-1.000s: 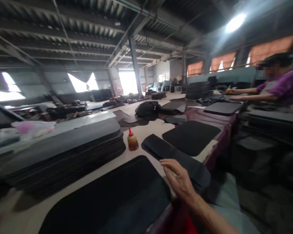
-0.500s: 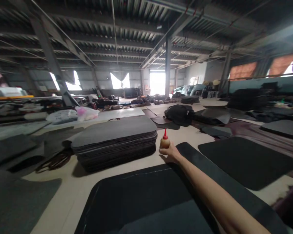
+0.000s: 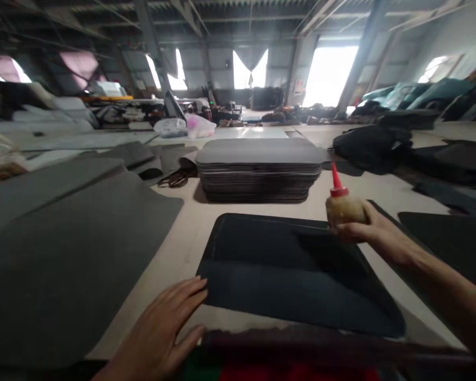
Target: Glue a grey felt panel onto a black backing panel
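Grip of the right hand [image 3: 368, 227] is wrapped round a bottle [image 3: 346, 212], thumb across its near side, red nozzle [image 3: 336, 179] pointing up. It holds the bottle over the far right corner of a dark panel [image 3: 277, 254], with a shadow across the panel's right part. Left hand [image 3: 162, 325], holding nothing, has its fingers stretched out and thumb apart, fingertips at the panel's near left corner; whether they press on it I cannot tell. Under the panel is the pale bench [image 3: 172, 254]. Just beyond the panel stands a stack [image 3: 257, 172] of flat pieces. Left of the panel spreads a grey sheet [image 3: 75, 254]; beyond its far left corner lies a brown cord [image 3: 176, 179]. Right of the panel is another dark piece [image 3: 452, 241]; beyond its far right corner, a black bundle [image 3: 367, 147].
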